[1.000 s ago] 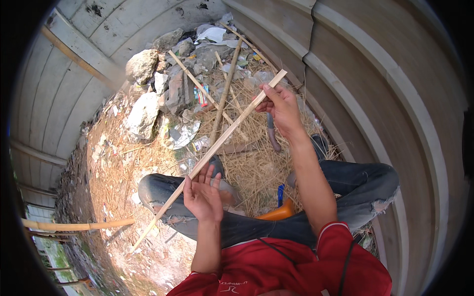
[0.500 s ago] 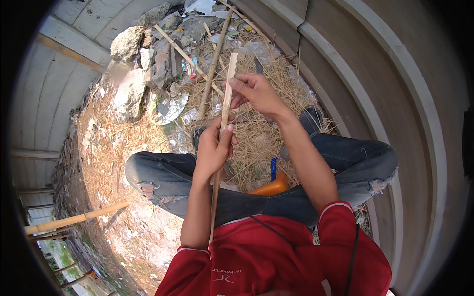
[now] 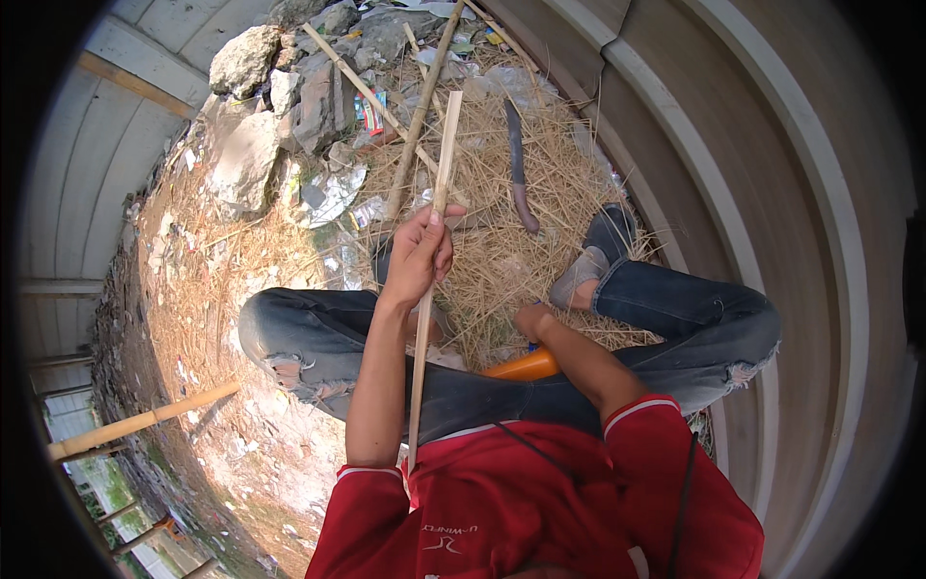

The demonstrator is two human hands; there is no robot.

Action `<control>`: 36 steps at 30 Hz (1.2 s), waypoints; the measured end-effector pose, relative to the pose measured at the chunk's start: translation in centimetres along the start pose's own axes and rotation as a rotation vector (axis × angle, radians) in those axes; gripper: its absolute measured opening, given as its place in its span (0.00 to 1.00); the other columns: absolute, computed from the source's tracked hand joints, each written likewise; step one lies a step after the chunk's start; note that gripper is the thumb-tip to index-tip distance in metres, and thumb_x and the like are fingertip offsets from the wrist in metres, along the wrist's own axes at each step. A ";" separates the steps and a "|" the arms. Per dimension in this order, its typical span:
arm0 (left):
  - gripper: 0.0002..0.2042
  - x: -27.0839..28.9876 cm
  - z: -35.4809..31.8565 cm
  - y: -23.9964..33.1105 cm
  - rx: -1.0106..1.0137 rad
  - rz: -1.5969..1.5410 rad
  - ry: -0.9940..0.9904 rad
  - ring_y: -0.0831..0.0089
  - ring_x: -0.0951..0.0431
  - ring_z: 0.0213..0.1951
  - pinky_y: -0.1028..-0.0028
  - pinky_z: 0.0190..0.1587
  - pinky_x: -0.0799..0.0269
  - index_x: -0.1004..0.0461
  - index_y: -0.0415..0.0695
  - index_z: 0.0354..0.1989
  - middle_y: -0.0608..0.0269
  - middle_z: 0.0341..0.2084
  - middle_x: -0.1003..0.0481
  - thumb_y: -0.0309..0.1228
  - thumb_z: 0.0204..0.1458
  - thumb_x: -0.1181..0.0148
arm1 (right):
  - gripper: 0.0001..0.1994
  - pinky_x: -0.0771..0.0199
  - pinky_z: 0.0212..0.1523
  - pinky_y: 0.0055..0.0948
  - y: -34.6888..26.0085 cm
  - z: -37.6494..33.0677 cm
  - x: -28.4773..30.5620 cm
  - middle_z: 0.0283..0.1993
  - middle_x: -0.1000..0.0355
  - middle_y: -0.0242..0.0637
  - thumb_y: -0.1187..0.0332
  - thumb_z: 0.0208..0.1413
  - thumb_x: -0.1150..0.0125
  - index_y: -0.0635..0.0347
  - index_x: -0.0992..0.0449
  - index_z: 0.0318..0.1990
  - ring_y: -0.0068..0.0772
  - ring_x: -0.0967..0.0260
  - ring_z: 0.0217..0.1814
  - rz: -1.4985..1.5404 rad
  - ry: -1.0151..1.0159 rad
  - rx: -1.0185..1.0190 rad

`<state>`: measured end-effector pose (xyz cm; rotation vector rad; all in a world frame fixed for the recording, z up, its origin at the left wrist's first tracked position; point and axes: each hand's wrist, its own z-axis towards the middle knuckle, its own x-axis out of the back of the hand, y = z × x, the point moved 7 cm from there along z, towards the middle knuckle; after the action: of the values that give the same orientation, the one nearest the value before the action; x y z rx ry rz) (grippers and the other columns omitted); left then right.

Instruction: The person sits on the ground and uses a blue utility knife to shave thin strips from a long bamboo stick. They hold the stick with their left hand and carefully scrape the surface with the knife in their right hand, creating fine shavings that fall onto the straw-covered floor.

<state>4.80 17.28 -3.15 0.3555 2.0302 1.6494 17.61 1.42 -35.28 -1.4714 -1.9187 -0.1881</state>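
My left hand (image 3: pixel 420 256) is closed round a long, pale split bamboo strip (image 3: pixel 449 145), its thumb laid along it. The strip stands lengthwise in front of me, its upper end beyond the hand and its lower end against my red shirt. My right hand (image 3: pixel 533 320) is low between my legs, over a small blue tool (image 3: pixel 532 345) that it mostly covers. Its fingers are hidden, so I cannot make out whether they grip the tool. Right beside that hand lies an orange object (image 3: pixel 526 366), partly behind my forearm. A long dark blade with a brown handle (image 3: pixel 524 207) rests on the straw ahead.
Straw-like shavings (image 3: pixel 492 261) cover the ground between my feet. Bamboo poles (image 3: pixel 422 116) lie crossed ahead, near large rocks (image 3: pixel 246 159) and litter. A corrugated metal wall (image 3: pixel 733 145) rises close on the right. Another bamboo pole (image 3: pixel 154 420) juts in at the left.
My right hand has left the upper part of the bamboo strip and moved down to the blue tool. The dark blade now shows fully. My left hand still holds the strip.
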 end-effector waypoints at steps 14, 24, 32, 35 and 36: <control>0.24 1.7 -0.4 -0.4 -0.029 -0.067 0.063 0.84 0.41 0.11 0.83 0.16 0.42 0.31 0.36 0.59 0.71 0.12 0.37 0.45 0.71 0.61 | 0.14 0.22 0.41 0.36 3.0 -3.5 12.8 0.41 0.20 0.44 0.64 0.49 0.28 0.65 0.19 0.38 0.45 0.21 0.44 0.217 0.309 -0.075; 0.25 1.9 -0.4 -0.3 -0.076 -0.029 0.050 0.83 0.41 0.10 0.83 0.14 0.44 0.43 0.40 0.69 0.67 0.12 0.35 0.42 0.70 0.56 | 0.14 0.30 0.36 0.26 4.1 -13.3 26.4 0.28 0.26 0.36 0.68 0.58 0.38 0.63 0.31 0.48 0.25 0.28 0.31 1.453 0.757 0.365; 0.24 0.7 -0.6 -0.8 -0.069 -0.043 0.023 0.83 0.41 0.10 0.82 0.14 0.44 0.42 0.41 0.69 0.68 0.11 0.35 0.42 0.70 0.57 | 0.11 0.40 0.28 0.20 0.9 -17.3 29.6 0.24 0.40 0.26 0.61 0.67 0.49 0.60 0.31 0.47 0.18 0.43 0.24 1.659 0.626 0.621; 0.24 0.0 -0.8 -0.7 -0.062 -0.045 0.011 0.82 0.42 0.10 0.82 0.14 0.44 0.41 0.42 0.69 0.68 0.11 0.36 0.42 0.70 0.57 | 0.14 0.42 0.27 0.19 0.3 -17.6 29.8 0.23 0.41 0.25 0.57 0.69 0.51 0.59 0.30 0.47 0.16 0.44 0.24 1.542 0.634 0.583; 0.23 -0.1 -0.8 -0.6 -0.062 -0.049 0.010 0.82 0.42 0.10 0.81 0.14 0.44 0.41 0.42 0.68 0.68 0.11 0.37 0.42 0.71 0.58 | 0.15 0.43 0.26 0.19 -0.3 -17.8 30.0 0.22 0.41 0.25 0.55 0.69 0.50 0.59 0.30 0.47 0.16 0.45 0.23 1.455 0.702 0.531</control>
<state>4.55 16.43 -3.63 0.2740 1.9745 1.6830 21.90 16.02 -3.87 -1.7016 -0.0726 0.3987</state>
